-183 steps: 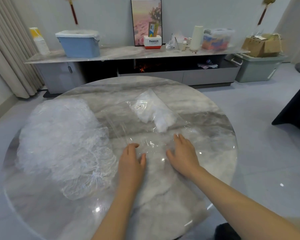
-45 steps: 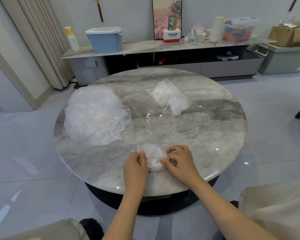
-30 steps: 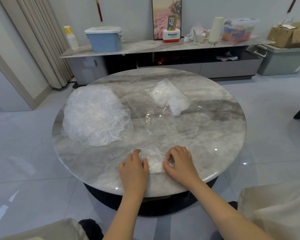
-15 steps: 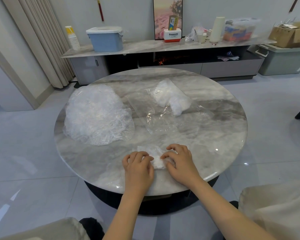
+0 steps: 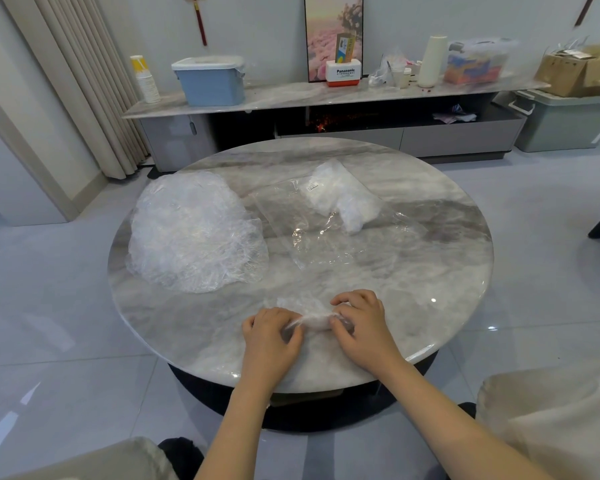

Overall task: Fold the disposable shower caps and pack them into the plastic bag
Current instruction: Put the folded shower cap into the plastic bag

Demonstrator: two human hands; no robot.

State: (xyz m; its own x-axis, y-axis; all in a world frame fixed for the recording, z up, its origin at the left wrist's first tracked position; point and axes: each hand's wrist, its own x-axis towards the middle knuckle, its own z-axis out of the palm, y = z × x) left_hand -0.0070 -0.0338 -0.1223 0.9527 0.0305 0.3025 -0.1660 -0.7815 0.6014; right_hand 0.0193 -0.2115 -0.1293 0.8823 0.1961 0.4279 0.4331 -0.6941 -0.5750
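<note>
A clear shower cap [image 5: 312, 318], squeezed into a narrow roll, lies near the front edge of the round marble table [image 5: 430, 271]. My left hand [image 5: 271, 336] grips its left end and my right hand [image 5: 359, 322] grips its right end, fingers curled over the film. A big loose heap of unfolded shower caps [image 5: 191, 233] sits at the table's left. The flat clear plastic bag [image 5: 326, 233] lies in the middle, with a white bundle of folded caps [image 5: 343, 199] in its far end.
Behind the table runs a long low cabinet [image 5: 326, 95] carrying a blue bin [image 5: 208, 79], a framed picture, a white roll and boxes. Curtains hang at the left. A green crate [image 5: 565, 123] stands at the right. My knees show at the bottom corners.
The flat cap from six seconds ago has been gathered into a small wad, then rolled tighter. Both hands have closed on its ends and drawn slightly apart.
</note>
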